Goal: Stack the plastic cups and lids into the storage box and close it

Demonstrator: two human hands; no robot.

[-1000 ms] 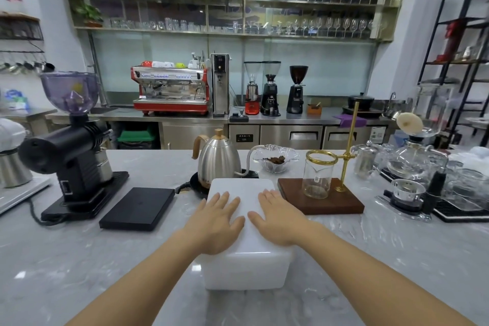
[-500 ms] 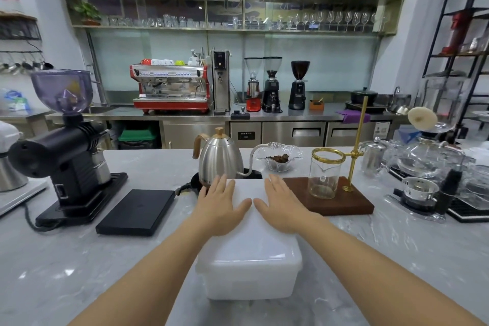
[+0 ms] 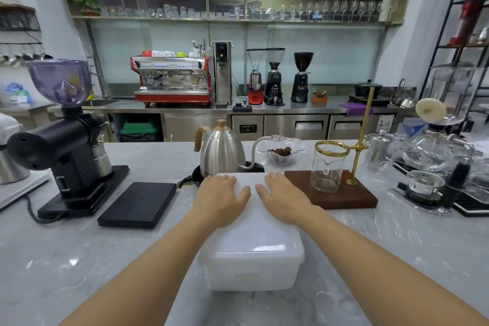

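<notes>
Both hands, left hand [image 3: 223, 200] and right hand [image 3: 284, 200], flat and open on lidded translucent white plastic storage box [image 3: 251, 259] on grey marble tabletop [image 3: 79, 259]; seemingly closed, cups unseen inside, perhaps final pressing left.
</notes>
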